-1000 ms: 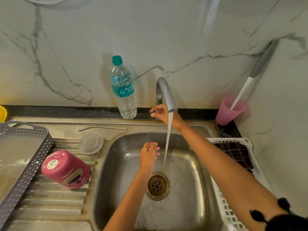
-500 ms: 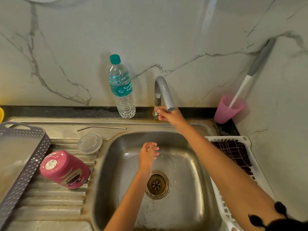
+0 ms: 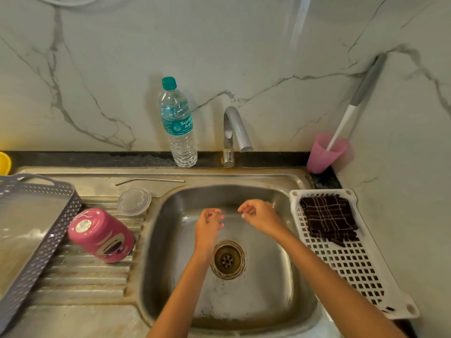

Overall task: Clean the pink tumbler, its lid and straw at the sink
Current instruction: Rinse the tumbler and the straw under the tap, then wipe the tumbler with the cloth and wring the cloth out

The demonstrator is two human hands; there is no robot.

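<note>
Fingers: both sets loosely curled, seemingly empty, though blurred.
Left hand (image 3: pixel 208 223), right hand (image 3: pixel 259 214): near each other, apart, above the sink (image 3: pixel 268 301).
Tumbler (image 3: pixel 101 236): pink, base up, on the drainboard (image 3: pixel 85 276).
Lid (image 3: pixel 134 202): just behind the tumbler.
Straw (image 3: pixel 150 181): lying behind the lid.

A water bottle (image 3: pixel 179 128) stands just left of the tap (image 3: pixel 236 128). A dark checked cloth (image 3: pixel 329 220) lies in the white rack (image 3: pixel 322 192).

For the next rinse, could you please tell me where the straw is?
In the head view, the straw lies flat on the back ledge of the sink, left of the tap, just behind the clear lid.
</note>
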